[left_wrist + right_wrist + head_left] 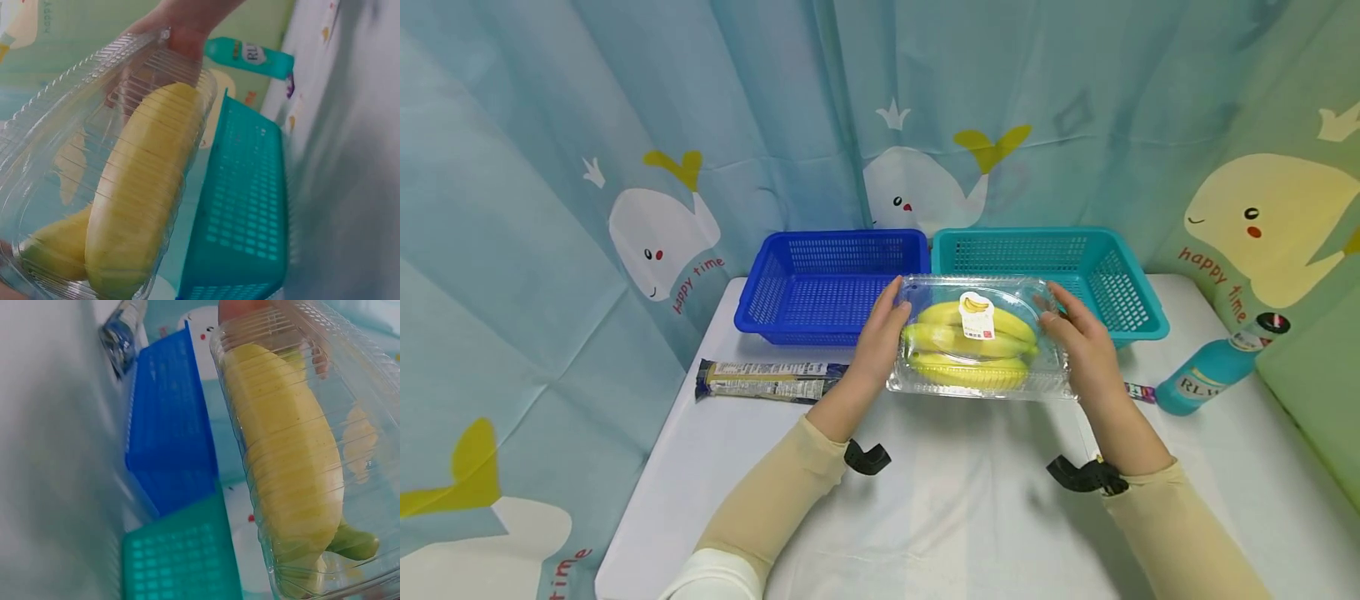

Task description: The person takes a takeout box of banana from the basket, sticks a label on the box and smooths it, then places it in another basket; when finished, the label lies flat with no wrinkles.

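Note:
Both hands grip a clear plastic clamshell box with yellow bananas inside. A white sticker with a banana picture marks its lid. My left hand holds the left end, thumb on top. At the opposite end my right hand has its thumb on the lid and its other fingers around the side. The box is held up over the table, overlapping the front of the teal basket in the head view. Ridged plastic walls and the bananas fill much of the right wrist view.
A blue basket stands left of the teal one at the back of the white table. Left of the box lies a long printed packet. At right are a blue bottle and a small purple wrapper. A whale-print curtain hangs behind.

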Demonstrator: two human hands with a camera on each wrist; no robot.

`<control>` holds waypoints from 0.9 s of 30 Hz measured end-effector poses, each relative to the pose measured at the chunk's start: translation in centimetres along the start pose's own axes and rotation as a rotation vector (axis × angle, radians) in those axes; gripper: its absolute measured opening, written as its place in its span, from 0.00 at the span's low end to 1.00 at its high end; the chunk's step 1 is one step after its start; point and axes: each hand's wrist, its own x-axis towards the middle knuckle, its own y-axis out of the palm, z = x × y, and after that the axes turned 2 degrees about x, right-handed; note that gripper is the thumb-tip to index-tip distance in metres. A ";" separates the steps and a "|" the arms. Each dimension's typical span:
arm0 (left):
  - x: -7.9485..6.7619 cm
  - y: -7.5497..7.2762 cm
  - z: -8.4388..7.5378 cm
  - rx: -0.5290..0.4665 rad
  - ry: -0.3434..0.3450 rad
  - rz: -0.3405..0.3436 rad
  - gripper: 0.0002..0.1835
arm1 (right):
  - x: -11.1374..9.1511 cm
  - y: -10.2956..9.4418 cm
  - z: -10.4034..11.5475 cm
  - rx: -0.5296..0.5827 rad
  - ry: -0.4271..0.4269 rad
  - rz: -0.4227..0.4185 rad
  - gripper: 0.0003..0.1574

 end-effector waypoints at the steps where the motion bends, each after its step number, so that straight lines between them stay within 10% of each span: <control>1: 0.4 0.2 -0.1 0.003 -0.003 -0.005 0.28 | 0.3 -0.2 0.1 0.004 -0.004 0.001 0.38; 27: 8.8 3.5 -1.5 0.024 -0.070 0.043 0.30 | 7.4 -4.5 1.2 0.267 0.025 -0.048 0.38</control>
